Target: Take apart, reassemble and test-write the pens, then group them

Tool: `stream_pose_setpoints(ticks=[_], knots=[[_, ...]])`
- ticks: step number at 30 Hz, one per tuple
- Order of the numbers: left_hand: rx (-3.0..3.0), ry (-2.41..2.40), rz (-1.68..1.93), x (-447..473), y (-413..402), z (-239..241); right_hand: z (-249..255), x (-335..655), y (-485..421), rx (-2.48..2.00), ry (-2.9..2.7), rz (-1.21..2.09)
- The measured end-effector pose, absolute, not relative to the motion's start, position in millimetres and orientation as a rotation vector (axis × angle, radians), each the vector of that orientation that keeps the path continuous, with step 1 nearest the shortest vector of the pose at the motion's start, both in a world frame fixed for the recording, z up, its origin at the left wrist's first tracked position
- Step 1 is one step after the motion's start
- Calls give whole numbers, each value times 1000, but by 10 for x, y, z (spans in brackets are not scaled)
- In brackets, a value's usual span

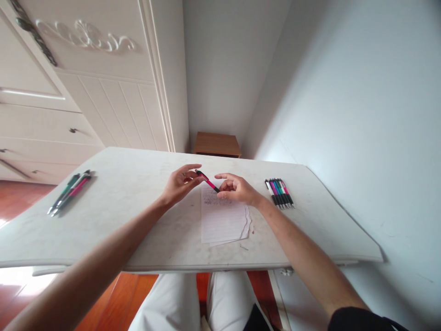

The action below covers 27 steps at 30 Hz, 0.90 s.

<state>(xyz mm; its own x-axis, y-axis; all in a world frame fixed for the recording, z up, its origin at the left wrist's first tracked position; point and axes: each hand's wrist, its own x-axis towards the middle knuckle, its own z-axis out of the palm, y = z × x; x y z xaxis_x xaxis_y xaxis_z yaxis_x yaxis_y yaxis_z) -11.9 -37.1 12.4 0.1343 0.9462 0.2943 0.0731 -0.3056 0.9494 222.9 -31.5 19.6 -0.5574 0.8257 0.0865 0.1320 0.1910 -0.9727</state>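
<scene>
A pink and black pen point(209, 182) is held aslant between my two hands, above the sheets of paper. My left hand point(184, 181) pinches its upper end, by the black clip, between thumb and fingers. At its lower black end, my right hand point(236, 188) grips it with thumb and curled fingers, the index finger stretched out above. Beneath lie lined paper sheets point(223, 225) with torn right edges and dark scribbles near the top, partly covered by my hands.
Several pens point(279, 193) lie side by side on the right of the white table point(148, 243). A small group of pens point(70, 193) rests at the left. Beyond the table stand a white cabinet point(113, 92) and a brown wooden box-like piece point(217, 143); a wall point(361, 138) borders the right.
</scene>
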Motion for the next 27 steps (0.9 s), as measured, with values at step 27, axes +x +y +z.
stream_pose_setpoints(ticks=[27], knots=[[1930, 1053, 839, -104, -440, 149, 240, 2191, -398, -751, -1562, 1548]])
